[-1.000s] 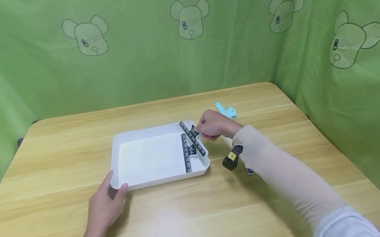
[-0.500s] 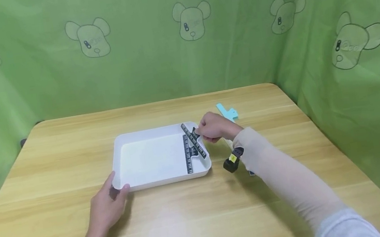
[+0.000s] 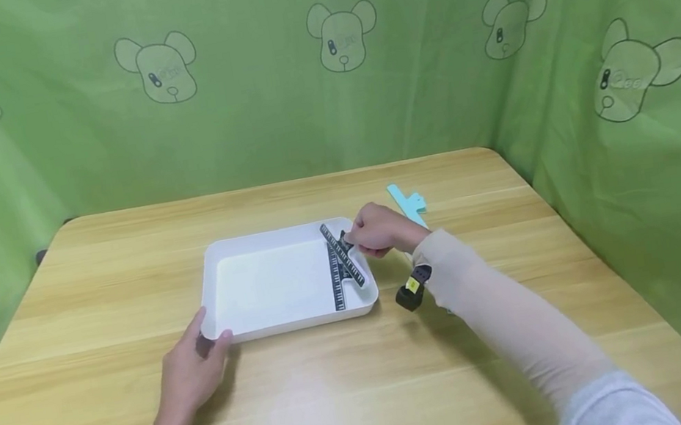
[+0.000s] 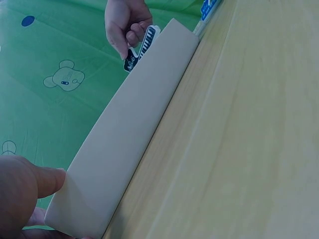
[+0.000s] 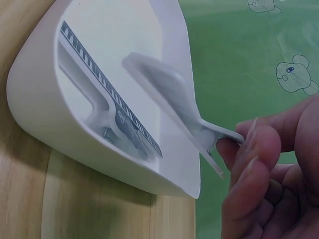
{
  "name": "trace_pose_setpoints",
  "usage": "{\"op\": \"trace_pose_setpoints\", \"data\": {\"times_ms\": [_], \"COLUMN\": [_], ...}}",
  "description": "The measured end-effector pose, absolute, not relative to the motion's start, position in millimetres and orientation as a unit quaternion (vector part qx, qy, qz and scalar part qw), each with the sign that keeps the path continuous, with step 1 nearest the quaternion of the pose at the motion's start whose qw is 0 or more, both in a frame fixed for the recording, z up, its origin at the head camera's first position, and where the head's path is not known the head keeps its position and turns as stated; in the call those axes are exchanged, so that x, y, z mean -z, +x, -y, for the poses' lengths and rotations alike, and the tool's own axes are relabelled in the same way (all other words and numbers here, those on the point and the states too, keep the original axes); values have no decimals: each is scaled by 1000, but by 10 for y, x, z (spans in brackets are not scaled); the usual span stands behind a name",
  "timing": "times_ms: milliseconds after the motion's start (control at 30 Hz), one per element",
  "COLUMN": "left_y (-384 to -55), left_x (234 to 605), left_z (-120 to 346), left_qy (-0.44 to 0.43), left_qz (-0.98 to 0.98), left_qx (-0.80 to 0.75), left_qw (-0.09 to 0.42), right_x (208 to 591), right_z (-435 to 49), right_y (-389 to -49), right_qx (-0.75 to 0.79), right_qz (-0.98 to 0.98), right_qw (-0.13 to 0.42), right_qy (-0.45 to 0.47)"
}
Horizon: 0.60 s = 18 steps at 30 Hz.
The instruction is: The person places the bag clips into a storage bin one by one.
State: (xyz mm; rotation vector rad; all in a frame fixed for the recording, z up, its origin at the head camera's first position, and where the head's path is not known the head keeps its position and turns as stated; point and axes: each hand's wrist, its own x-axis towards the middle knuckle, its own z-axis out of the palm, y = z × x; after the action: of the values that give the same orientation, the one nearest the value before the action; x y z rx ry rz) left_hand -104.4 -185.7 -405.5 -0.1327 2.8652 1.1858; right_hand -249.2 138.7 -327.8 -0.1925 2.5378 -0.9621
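A white tray [image 3: 279,330] lies on the table, its near left corner held between the thumb and fingers of my left hand [image 3: 188,370]. With thumb and fingertips my right hand [image 3: 376,229] pinches the tab of a black-and-white piano-key clip [image 3: 344,256] above the tray's right end; the right wrist view shows this clip [image 5: 169,94] from its pale underside, raised and tilted. Below it, a second piano-key clip [image 3: 337,287] lies in the tray along the right side, partly covered in the head view. Its number-like marking shows in the right wrist view.
On the table right of the tray lies a light blue clip [image 3: 407,203], partly behind the right forearm. Beside the tray's far end in the left wrist view, a blue patterned item [image 4: 208,9] shows partly. Green curtains [image 3: 273,126] surround the wooden table [image 3: 304,404].
My right hand has shifted slightly left with the pinched clip, which now overlaps the lower clip more. The left hand keeps its hold on the tray corner.
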Motion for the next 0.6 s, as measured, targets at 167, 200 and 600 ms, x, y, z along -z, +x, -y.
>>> {"op": "trace_pose_setpoints", "data": {"times_ms": [167,200,600], "left_y": [-1046,-1048,-1046], "left_x": [4038,4036,4048], "left_z": [1867,1866,1871], "left_qy": [-41,-41,-46], "left_qz": [-923,-923,-922], "left_qx": [-382,-382,-382], "left_qw": [20,21,25], "right_x": [3290,3288,3294], "right_z": [-1357,-1354,-1325], "right_y": [-2496,-2495,-2485], "right_qx": [346,346,348], "right_qz": [-911,-911,-910], "right_qw": [213,213,218], "right_qy": [-67,-67,-63]}}
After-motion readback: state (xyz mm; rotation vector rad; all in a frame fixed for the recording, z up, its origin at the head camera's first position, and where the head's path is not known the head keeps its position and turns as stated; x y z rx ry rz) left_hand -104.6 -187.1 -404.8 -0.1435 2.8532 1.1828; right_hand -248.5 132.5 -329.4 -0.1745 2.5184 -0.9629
